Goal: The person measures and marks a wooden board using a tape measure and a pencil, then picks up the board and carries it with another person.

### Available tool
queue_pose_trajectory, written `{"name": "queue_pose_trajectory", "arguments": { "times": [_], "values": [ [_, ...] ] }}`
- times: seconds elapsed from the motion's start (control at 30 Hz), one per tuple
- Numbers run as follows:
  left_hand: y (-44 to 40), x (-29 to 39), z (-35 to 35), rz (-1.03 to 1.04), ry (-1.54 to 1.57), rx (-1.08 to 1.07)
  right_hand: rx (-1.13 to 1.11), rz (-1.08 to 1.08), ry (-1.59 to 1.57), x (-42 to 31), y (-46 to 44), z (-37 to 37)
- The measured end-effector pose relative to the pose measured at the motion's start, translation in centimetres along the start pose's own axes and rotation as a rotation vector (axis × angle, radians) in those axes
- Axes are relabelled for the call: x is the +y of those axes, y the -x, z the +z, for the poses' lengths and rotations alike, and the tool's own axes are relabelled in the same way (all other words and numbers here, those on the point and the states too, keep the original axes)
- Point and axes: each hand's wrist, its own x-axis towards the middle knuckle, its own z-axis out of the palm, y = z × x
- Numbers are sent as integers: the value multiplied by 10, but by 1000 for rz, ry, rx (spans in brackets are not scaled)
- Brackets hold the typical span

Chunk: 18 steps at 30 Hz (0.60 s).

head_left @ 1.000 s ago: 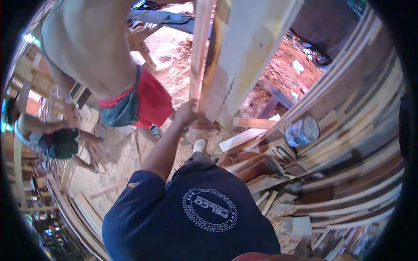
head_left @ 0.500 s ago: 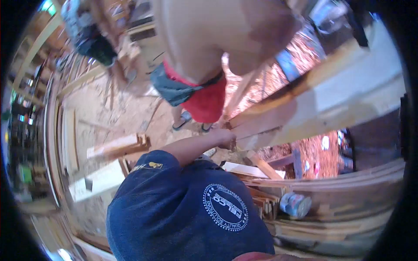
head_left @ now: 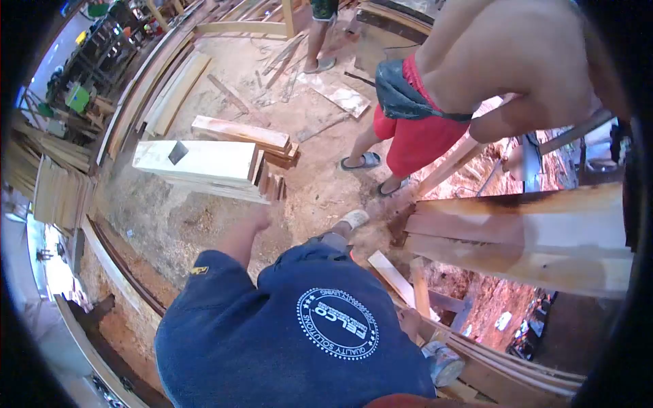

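My left hand (head_left: 260, 216) is smeared by motion below the end of the stacked light boards (head_left: 211, 163), apart from them. I cannot make out its fingers or anything in them. A bit of skin that looks like my right hand (head_left: 409, 321) shows beside my blue shirt (head_left: 272, 340), mostly hidden by it, near the timber edge and a can (head_left: 442, 364). To the right lies a thick, wide plank (head_left: 517, 251), with neither hand touching it.
A co-worker in red shorts (head_left: 425, 139) bends by the plank at upper right. Another person's leg (head_left: 316, 47) shows at the top. Short boards (head_left: 238, 132) and scraps lie on the sawdust floor (head_left: 306, 183). Long timbers (head_left: 180, 92) line the left. Below the plank is a lower, littered area.
My left hand has left the end of the wide plank and moved left toward the stacked boards. My view has turned, and the co-worker in red shorts appears farther right.
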Motion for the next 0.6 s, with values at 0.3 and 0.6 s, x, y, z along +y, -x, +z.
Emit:
{"name": "queue_pose_trajectory", "arguments": {
  "times": [0.3,0.6],
  "values": [
    [32,-53,99,269,-143,-288,166,33,333,-15,39,118],
    [12,151,-79,666,13,32,104,-14,401,-46,41,170]
  ]
}}
